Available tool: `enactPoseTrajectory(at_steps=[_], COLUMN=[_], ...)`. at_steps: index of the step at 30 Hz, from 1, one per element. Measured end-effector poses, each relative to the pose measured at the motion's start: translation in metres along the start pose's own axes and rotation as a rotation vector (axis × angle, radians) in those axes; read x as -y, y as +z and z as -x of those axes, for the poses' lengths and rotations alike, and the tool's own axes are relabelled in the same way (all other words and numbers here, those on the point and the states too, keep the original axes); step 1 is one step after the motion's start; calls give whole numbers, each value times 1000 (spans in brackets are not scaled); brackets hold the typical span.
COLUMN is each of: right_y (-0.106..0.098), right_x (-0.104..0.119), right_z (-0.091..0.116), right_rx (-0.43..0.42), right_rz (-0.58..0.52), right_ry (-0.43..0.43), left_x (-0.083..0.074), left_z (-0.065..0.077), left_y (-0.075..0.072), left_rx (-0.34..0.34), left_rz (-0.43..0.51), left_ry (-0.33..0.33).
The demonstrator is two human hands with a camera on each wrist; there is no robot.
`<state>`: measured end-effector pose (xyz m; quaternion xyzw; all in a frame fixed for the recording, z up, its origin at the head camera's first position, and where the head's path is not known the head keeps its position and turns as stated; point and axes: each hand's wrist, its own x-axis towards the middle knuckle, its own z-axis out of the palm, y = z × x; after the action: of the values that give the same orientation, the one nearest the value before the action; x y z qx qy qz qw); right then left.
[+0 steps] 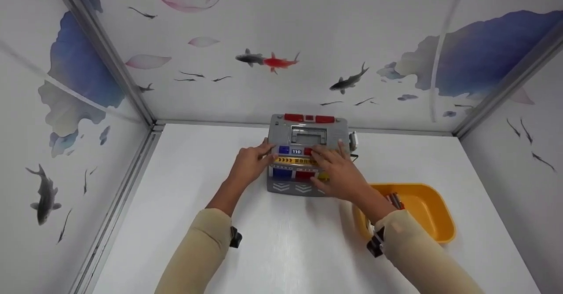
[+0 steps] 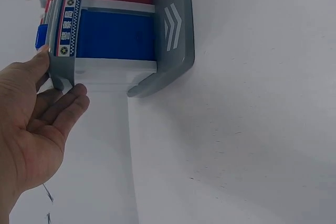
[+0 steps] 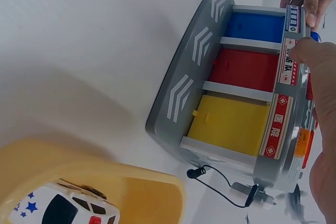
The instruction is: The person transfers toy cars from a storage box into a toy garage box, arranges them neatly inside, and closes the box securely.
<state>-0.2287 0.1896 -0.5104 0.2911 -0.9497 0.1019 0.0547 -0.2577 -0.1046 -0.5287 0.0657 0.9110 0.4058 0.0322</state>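
Note:
A grey toy garage (image 1: 279, 129) stands on the white table near the back wall. Its front has blue (image 3: 256, 27), red (image 3: 245, 69) and yellow (image 3: 228, 124) doors, and the top carries a "110" label between a blue and a red button. My left hand (image 1: 249, 165) pinches the roof's left edge, thumb on top and fingers beneath the corner. Across the roof's right part lies my right hand (image 1: 344, 175), its fingers spread over the top by the red button. The thumb (image 3: 303, 51) touches the front sign strip.
An orange-yellow basin (image 1: 447, 212) sits at the right, under my right forearm. A white toy car (image 3: 31, 209) with blue stars lies in it. From the garage's right side sticks a grey piece with a black cord (image 3: 218, 172). Printed walls enclose the table.

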Motion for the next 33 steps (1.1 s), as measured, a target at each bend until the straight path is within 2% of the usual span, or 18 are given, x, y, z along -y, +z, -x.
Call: enactPoseTrajectory(at_steps=[5,10,33], right_y=[1,1,1], right_x=[1,4,10], right_z=[-2,-4,-11], right_rx=[-6,13,2], right_rz=[0,-4,4], right_ry=[-33,-30,-4], left_x=[1,1,-4], left_z=[1,2,0], left_y=[3,4,0], left_rx=[0,5,1], left_rz=[-5,-8,-26], left_ry=[-21,-36,-8])
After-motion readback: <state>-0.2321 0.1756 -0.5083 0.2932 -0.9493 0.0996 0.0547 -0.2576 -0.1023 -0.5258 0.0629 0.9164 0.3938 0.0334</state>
